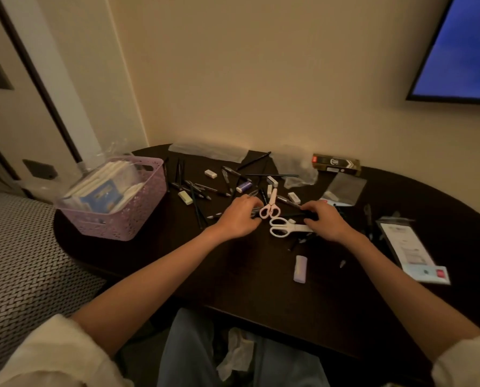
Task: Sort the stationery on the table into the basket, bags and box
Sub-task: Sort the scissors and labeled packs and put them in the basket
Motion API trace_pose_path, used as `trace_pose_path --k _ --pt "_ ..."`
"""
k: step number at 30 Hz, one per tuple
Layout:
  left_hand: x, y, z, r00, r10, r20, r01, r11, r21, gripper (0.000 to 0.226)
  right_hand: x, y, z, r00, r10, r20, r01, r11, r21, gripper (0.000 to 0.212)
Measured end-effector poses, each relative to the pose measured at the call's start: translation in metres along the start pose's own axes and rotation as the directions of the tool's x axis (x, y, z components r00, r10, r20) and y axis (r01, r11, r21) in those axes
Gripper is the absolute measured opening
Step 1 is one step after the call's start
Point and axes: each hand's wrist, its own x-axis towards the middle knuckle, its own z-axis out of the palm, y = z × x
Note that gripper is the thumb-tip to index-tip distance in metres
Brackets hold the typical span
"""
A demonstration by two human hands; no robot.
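Observation:
Pens, pencils and erasers lie scattered over the dark table [247, 289]. My left hand [238, 217] curls over dark pens beside the pink scissors [271, 208]. My right hand [324, 220] has its fingers curled on dark pens and lies partly over the white scissors [284, 228]. A lilac eraser [300, 268] lies nearer me. The purple basket [138, 216] at the left holds paper packs. Clear bags [208, 152] lie along the wall, and a dark gold box [336, 162] stands at the back right.
A flat grey pouch [345, 188] and a printed packet [412, 252] lie on the right of the table. A woven seat [23, 261] is on the left. A blue screen [462, 48] hangs on the wall at the upper right.

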Motion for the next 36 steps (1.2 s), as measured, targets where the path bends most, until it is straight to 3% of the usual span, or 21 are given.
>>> trace_pose_path --k 4,9,14,22,26,30,33,36 --pt "0.008 0.014 0.013 0.999 0.045 -0.014 -0.045 0.999 -0.020 0.033 -0.009 0.027 0.001 0.974 0.064 -0.217 -0.062 0.998 0.016 0.041" --pt "0.017 0.026 0.016 0.996 0.075 -0.048 -0.077 0.996 -0.038 0.034 0.001 0.047 -0.016 0.970 0.147 -0.193 -0.188 0.958 -0.216 0.064" --pt "0.027 0.033 0.014 0.992 0.057 -0.111 -0.068 0.993 -0.101 0.035 0.011 0.052 -0.021 0.974 0.151 -0.166 -0.207 0.895 -0.396 0.034" --pt "0.035 0.027 0.011 0.990 0.013 -0.143 -0.039 0.983 -0.177 0.033 0.014 0.062 -0.016 0.950 0.148 -0.277 -0.243 0.903 -0.353 0.020" --pt "0.037 0.023 0.012 0.990 -0.021 -0.143 -0.009 0.978 -0.207 0.031 0.013 0.066 -0.013 0.927 0.189 -0.325 -0.265 0.942 -0.207 0.021" --pt "0.039 0.026 0.015 0.995 -0.039 -0.089 0.018 0.974 -0.225 0.032 0.019 0.069 -0.015 0.881 0.282 -0.380 -0.320 0.946 -0.041 0.044" --pt "0.048 0.034 0.019 0.999 -0.012 -0.034 0.005 0.979 -0.205 0.036 0.031 0.069 -0.016 0.902 0.333 -0.276 -0.376 0.919 -0.119 0.066" --pt "0.065 0.047 0.023 1.000 0.027 -0.001 -0.027 0.982 -0.185 0.038 0.042 0.065 -0.017 0.913 0.364 -0.185 -0.390 0.911 -0.132 0.071"
